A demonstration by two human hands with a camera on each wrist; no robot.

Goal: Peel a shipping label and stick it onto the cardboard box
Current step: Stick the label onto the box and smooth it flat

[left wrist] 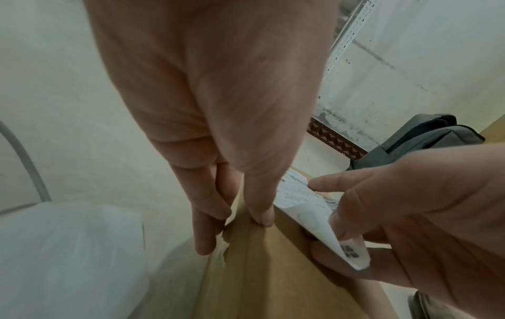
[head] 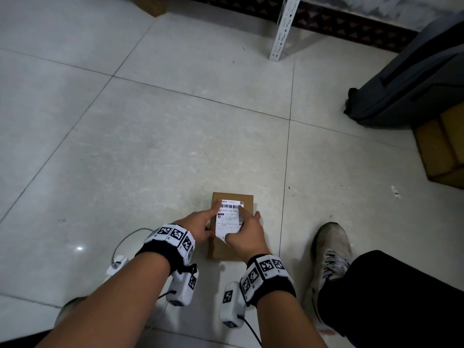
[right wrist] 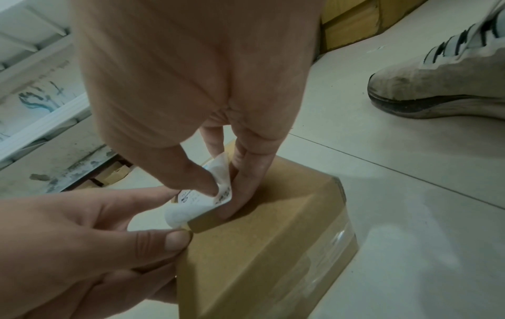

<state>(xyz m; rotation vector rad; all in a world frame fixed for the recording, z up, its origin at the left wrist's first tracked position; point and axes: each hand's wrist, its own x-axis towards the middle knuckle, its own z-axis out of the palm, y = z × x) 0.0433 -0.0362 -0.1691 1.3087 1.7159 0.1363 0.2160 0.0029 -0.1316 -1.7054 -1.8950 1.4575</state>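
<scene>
Shipping label [head: 228, 217] half laid on cardboard box [head: 232, 227], both hands on it.

Box sits on the floor [head: 150, 146] at 6 o'clock, close in, between the wrists. Right hand [head: 247, 237] pinches the label's near corner between thumb and fingers, that corner curled up off the box; index laid along the label's 3 o'clock edge. Left hand [head: 200, 226] clamps the box's 9 o'clock edge, thumb on top, index stretched out onto the label's far corner. Risks, my read: curled corner folds onto its own adhesive; dropping it before smoothing traps a wrinkle or sets it skewed; light box slides if the left grip eases. Legible print: barcode, digits roughly "010 010 110 431"; the rest too small. Shoe [head: 331, 249] at 4 o'clock, dark bag [head: 411, 79] on cartons [head: 442, 146] at 2 o'clock, white shelf upright [head: 283, 28] at 12.
</scene>
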